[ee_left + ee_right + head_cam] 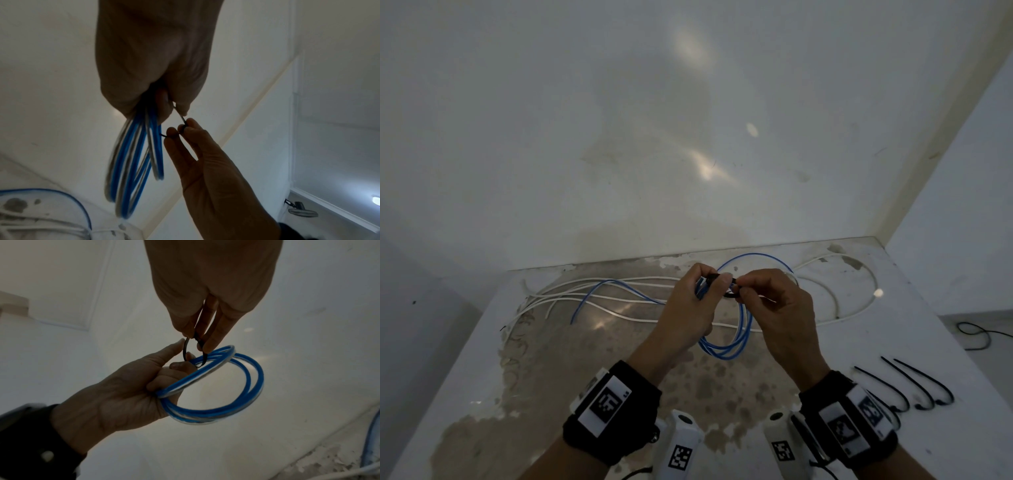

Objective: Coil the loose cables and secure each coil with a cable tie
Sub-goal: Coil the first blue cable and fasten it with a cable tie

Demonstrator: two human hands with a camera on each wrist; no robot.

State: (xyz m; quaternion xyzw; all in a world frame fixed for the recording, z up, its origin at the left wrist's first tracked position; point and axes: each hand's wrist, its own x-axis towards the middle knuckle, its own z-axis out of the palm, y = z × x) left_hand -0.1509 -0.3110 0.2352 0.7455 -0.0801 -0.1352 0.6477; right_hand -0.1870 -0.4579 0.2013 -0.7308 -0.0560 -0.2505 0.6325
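A blue cable coil (pixel 726 342) hangs above the table, gripped at its top by my left hand (pixel 693 301). In the right wrist view the coil (pixel 226 395) shows as several blue loops held in the curled fingers of my left hand (pixel 127 394). A black cable tie (pixel 186 350) is looped round the coil's top. My right hand (pixel 770 301) pinches the tie's two ends between thumb and fingertips, right beside the left hand. The left wrist view shows the tie (pixel 183 119) stretched between both hands, with the coil (pixel 135 162) hanging below.
Loose white cables (pixel 602 284) and a loose blue cable (pixel 599 291) lie across the back of the stained white table (pixel 551 377). More white cable (pixel 852 291) curls at the back right. Three spare black cable ties (pixel 914 387) lie near the right front. Walls close in behind and right.
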